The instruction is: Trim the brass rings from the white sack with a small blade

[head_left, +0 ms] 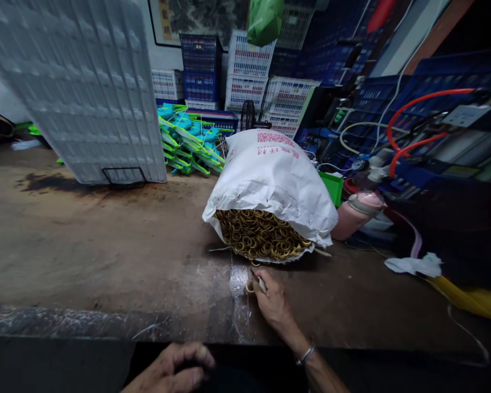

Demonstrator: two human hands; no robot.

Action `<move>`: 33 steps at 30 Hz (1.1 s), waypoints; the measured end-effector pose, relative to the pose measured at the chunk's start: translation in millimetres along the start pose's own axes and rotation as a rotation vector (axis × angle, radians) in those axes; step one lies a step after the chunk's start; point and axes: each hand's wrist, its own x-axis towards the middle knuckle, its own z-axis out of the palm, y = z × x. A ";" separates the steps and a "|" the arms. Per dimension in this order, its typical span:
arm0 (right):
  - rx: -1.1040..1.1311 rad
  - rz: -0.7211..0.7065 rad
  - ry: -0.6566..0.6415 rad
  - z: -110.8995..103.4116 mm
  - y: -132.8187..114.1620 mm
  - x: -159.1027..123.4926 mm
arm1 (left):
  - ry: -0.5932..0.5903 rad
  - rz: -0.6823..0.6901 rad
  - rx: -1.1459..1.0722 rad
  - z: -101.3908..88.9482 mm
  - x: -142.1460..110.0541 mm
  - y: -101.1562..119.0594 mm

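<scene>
A white woven sack (pixel 274 169) lies on its side on the table, its open mouth toward me. Many brass-coloured rings (pixel 265 234) fill the mouth. In front of it, my right hand (pixel 273 301) is closed around a small tool (pixel 262 285) with a dark pointed tip; its exact kind is unclear. One loose ring (pixel 249 286) is at the tool's left side, and another ring (pixel 255 263) lies just under the sack's lip. My left hand (pixel 175 367) hovers at the table's front edge, thumb and fingers apart, with nothing visible in it.
The worn wooden table (pixel 106 245) runs across the view. A large translucent ribbed panel (pixel 85 93) stands at left, beside a pile of green and blue plastic pieces (pixel 192 139). Right of the sack are a pink bottle (pixel 358 214), red hoses (pixel 396 123) and yellow material (pixel 470 297). Stacked crates (pixel 247 71) fill the back.
</scene>
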 end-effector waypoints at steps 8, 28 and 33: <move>0.593 0.278 -0.173 0.8 -24.8 -7.4 | 0.322 0.581 0.062 31.5 64.5 23.4; 0.742 0.269 -0.248 12.9 -28.2 -14.4 | 0.061 0.249 -0.141 49.4 86.0 24.5; 0.737 0.255 -0.249 11.4 -25.8 -12.4 | 0.046 0.244 -0.231 51.7 83.4 25.0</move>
